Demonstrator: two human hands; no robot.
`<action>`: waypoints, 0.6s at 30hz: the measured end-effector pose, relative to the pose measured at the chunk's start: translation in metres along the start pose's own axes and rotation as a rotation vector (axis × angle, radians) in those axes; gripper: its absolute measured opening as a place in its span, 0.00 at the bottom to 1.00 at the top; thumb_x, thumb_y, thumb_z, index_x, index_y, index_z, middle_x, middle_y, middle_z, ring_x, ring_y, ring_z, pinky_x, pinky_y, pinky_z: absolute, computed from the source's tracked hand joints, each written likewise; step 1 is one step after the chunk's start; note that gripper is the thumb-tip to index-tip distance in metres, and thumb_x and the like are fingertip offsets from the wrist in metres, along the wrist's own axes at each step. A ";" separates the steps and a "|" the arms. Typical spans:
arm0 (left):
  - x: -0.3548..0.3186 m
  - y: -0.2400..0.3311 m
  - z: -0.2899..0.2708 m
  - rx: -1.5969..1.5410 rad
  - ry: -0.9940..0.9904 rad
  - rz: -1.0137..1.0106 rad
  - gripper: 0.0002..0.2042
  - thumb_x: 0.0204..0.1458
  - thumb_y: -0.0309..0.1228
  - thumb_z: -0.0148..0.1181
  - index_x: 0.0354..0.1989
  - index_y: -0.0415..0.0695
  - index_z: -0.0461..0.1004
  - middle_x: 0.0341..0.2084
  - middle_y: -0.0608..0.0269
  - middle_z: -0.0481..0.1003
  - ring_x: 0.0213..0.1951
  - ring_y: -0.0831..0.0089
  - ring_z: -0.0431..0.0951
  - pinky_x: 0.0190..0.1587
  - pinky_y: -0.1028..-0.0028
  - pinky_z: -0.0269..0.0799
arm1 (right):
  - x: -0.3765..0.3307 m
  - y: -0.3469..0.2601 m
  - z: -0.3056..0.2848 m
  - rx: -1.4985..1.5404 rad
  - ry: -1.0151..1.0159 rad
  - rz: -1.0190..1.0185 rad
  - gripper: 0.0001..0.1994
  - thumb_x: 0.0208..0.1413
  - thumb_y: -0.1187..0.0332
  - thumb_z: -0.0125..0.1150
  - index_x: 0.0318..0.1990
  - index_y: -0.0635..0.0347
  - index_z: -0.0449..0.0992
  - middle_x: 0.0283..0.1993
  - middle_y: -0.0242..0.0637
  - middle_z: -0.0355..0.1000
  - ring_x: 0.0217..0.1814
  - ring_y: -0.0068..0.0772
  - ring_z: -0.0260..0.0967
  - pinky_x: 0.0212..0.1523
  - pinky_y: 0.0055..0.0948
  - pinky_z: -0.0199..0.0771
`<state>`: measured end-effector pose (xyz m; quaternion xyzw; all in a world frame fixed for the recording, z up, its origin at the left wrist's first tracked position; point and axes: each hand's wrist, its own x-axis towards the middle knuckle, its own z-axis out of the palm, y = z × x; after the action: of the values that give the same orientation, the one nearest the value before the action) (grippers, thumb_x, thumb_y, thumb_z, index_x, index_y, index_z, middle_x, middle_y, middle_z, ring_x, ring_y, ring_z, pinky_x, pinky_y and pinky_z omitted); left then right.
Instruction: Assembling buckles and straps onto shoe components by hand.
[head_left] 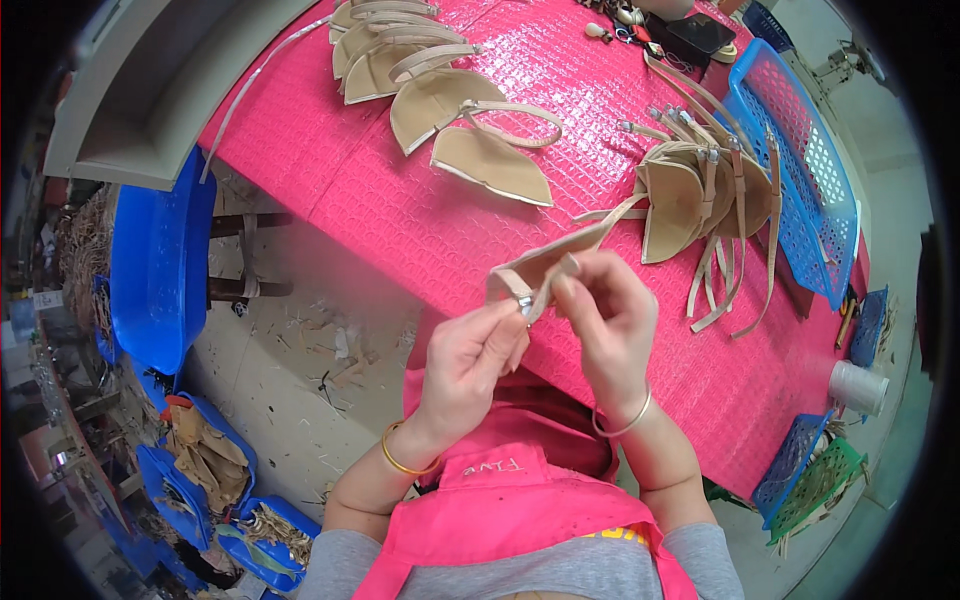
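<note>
Across the pink-covered table [420, 235] I see a row of tan cupped pieces [480, 165] with looped straps running along the far left, and a tight stack of similar cups [690, 190] crowding the space beyond the right hand [610, 315], straps dangling toward me. A blue basket [790, 170] leans behind that stack; a white roll [857, 388] sits by the right-hand edge, and a blue bin [160, 270] stands off to the left. I make out white lettering on the pink apron [540, 495] and yellow lettering on the grey shirt [600, 555] under it. The worked piece [560, 250] is tan, thin and curved, held up over the table's near edge with a small shiny metal buckle [525, 303] on its strap. The left hand's [475, 355] fingers are pinched together at the buckle; the right thumb and forefinger are closed on a strap end [545, 295].
</note>
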<state>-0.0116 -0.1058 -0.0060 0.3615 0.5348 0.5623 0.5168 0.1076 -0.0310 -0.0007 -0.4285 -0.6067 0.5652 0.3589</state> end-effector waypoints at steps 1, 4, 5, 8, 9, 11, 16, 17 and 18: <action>-0.001 0.001 -0.001 0.003 -0.006 0.029 0.12 0.55 0.29 0.47 0.41 0.34 0.70 0.15 0.72 0.62 0.17 0.84 0.59 0.19 0.82 0.54 | 0.004 0.000 0.006 0.188 -0.013 0.030 0.04 0.50 0.74 0.54 0.32 0.63 0.70 0.27 0.31 0.68 0.26 0.18 0.63 0.25 0.17 0.63; 0.001 0.002 -0.009 0.158 -0.010 0.102 0.10 0.53 0.27 0.49 0.39 0.33 0.70 0.15 0.71 0.63 0.16 0.85 0.59 0.18 0.84 0.54 | 0.003 -0.003 0.009 0.405 -0.063 0.101 0.05 0.52 0.71 0.53 0.33 0.63 0.68 0.25 0.29 0.66 0.22 0.13 0.58 0.19 0.13 0.57; -0.001 0.012 -0.015 0.074 -0.013 -0.136 0.09 0.51 0.24 0.51 0.39 0.33 0.71 0.17 0.68 0.68 0.18 0.84 0.65 0.20 0.85 0.58 | 0.001 -0.004 0.008 0.430 -0.096 0.144 0.05 0.52 0.71 0.53 0.33 0.63 0.68 0.24 0.30 0.66 0.20 0.13 0.58 0.18 0.12 0.55; -0.001 0.004 -0.014 -0.053 0.143 -0.071 0.09 0.49 0.21 0.51 0.40 0.33 0.70 0.24 0.61 0.73 0.26 0.80 0.73 0.25 0.84 0.67 | -0.008 -0.003 0.006 0.578 -0.209 0.255 0.06 0.53 0.70 0.52 0.34 0.64 0.69 0.28 0.30 0.69 0.22 0.13 0.61 0.20 0.12 0.59; 0.000 0.003 -0.014 -0.128 0.133 -0.005 0.11 0.48 0.18 0.51 0.41 0.34 0.70 0.30 0.54 0.74 0.34 0.73 0.76 0.32 0.80 0.72 | -0.009 -0.004 0.010 0.636 -0.207 0.315 0.05 0.53 0.70 0.52 0.32 0.63 0.68 0.23 0.29 0.66 0.17 0.12 0.56 0.15 0.12 0.53; 0.004 0.005 -0.012 -0.126 0.160 -0.007 0.11 0.48 0.17 0.50 0.42 0.35 0.69 0.30 0.54 0.74 0.34 0.73 0.75 0.34 0.80 0.72 | -0.010 0.001 0.013 0.771 -0.241 0.386 0.05 0.53 0.70 0.52 0.32 0.62 0.67 0.20 0.28 0.64 0.16 0.12 0.54 0.13 0.12 0.52; 0.013 0.002 -0.016 0.450 0.034 0.170 0.14 0.43 0.15 0.53 0.41 0.35 0.71 0.26 0.59 0.74 0.31 0.79 0.74 0.30 0.81 0.68 | -0.013 0.004 0.016 0.927 -0.177 0.504 0.05 0.52 0.69 0.51 0.29 0.58 0.63 0.21 0.27 0.61 0.11 0.13 0.48 0.11 0.14 0.49; 0.013 0.005 -0.014 0.486 0.054 0.179 0.14 0.41 0.15 0.54 0.39 0.35 0.72 0.25 0.58 0.74 0.28 0.79 0.74 0.29 0.80 0.69 | -0.015 0.007 0.015 0.927 -0.173 0.504 0.05 0.52 0.69 0.51 0.29 0.58 0.63 0.21 0.27 0.61 0.11 0.13 0.48 0.11 0.14 0.49; 0.013 0.004 -0.013 0.486 0.053 0.179 0.14 0.41 0.15 0.54 0.39 0.35 0.72 0.25 0.58 0.74 0.28 0.79 0.74 0.29 0.80 0.69 | -0.015 0.011 0.014 0.930 -0.171 0.517 0.04 0.52 0.70 0.51 0.29 0.57 0.63 0.21 0.27 0.62 0.11 0.13 0.47 0.11 0.14 0.48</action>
<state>-0.0275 -0.0958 -0.0064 0.5062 0.6334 0.4701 0.3487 0.1016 -0.0507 -0.0123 -0.3121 -0.1940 0.8771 0.3093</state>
